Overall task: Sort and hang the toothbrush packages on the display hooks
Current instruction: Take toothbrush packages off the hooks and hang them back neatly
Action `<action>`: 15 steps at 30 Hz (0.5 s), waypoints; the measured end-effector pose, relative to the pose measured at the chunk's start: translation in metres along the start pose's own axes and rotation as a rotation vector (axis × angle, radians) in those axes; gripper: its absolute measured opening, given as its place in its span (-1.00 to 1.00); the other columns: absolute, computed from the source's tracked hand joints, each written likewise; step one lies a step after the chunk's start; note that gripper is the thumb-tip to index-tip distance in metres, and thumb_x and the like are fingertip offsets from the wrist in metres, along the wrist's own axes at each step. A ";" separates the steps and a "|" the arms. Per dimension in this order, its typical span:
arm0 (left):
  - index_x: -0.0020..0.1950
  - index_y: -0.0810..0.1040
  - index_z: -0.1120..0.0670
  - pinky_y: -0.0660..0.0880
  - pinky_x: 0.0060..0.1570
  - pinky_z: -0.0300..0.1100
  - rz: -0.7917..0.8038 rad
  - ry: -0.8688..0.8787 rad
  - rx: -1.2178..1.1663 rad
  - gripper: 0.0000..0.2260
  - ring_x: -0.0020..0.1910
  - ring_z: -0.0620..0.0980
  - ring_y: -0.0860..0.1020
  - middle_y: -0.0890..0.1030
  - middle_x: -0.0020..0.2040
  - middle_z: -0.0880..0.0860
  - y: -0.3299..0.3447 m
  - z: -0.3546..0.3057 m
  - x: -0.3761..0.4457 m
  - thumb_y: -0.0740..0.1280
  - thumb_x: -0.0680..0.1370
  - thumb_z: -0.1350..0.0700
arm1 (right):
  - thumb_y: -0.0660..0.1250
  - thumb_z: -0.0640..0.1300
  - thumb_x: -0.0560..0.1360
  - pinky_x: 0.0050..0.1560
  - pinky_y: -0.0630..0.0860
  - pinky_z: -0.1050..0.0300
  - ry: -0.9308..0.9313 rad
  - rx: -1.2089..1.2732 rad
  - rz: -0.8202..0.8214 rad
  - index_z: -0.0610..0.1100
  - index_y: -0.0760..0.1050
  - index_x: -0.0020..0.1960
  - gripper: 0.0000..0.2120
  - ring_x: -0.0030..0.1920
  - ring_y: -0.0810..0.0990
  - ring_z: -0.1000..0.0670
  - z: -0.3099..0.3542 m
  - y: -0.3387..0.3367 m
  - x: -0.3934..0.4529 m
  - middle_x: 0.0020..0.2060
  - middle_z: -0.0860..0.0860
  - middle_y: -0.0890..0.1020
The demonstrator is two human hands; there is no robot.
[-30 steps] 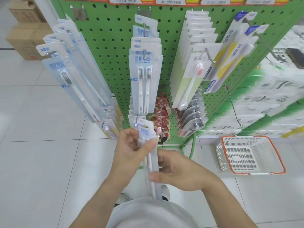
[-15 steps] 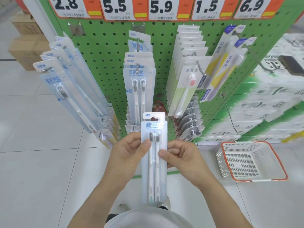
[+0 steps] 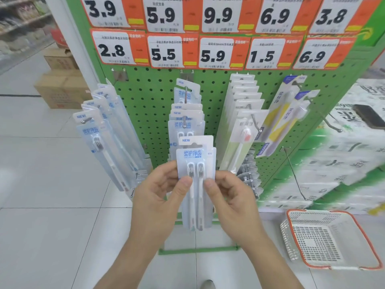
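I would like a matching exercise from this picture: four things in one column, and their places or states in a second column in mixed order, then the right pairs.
Things:
1. twin-brush package
2. basket
3. cardboard boxes
4. bare hook

Places or states:
A. on the floor, lower right
B. held by the left hand and the right hand
C. sticks out of the pegboard with nothing on it
D. stacked on the floor, far left

Pairs: 1-B, 2-A, 3-D, 4-C
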State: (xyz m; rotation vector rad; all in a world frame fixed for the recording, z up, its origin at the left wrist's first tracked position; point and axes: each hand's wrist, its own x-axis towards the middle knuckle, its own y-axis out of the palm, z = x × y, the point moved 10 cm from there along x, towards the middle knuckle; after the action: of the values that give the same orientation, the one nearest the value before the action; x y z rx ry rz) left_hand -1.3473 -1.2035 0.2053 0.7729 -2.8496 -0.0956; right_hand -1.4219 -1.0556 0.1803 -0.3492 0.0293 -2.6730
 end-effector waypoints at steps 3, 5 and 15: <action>0.17 0.64 -0.06 0.57 0.06 -0.27 -0.028 0.060 0.001 -0.72 0.03 -0.03 0.69 0.74 0.02 -0.06 -0.001 -0.018 0.004 0.42 0.48 0.13 | 0.33 -0.08 0.63 -0.14 0.57 -0.18 -0.095 -0.083 -0.023 0.01 0.61 0.06 -0.92 -0.17 0.67 -0.13 0.024 0.002 0.009 -0.15 0.02 0.72; 0.21 0.62 -0.05 0.58 0.04 -0.28 -0.042 0.077 0.009 -0.70 0.01 -0.04 0.69 0.74 0.00 -0.07 -0.002 -0.025 0.008 0.41 0.48 0.12 | 0.33 -0.08 0.62 -0.18 0.56 -0.13 -0.126 -0.098 -0.055 -0.04 0.61 0.03 -0.91 -0.22 0.65 -0.10 0.035 0.003 0.014 -0.20 0.02 0.71; 0.25 0.59 -0.09 0.55 -0.02 -0.33 -0.101 0.094 0.029 -0.64 -0.07 -0.10 0.67 0.72 -0.05 -0.10 -0.008 -0.029 0.017 0.44 0.45 0.04 | 0.34 -0.11 0.62 -0.17 0.59 -0.10 -0.065 -0.083 -0.118 -0.06 0.62 -0.01 -0.91 -0.21 0.65 -0.12 0.035 0.006 0.027 -0.23 -0.03 0.70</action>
State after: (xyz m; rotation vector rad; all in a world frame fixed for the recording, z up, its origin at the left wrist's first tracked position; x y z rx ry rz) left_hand -1.3524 -1.2192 0.2358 0.9029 -2.7284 -0.0316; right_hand -1.4340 -1.0708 0.2203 -0.4784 0.1024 -2.7805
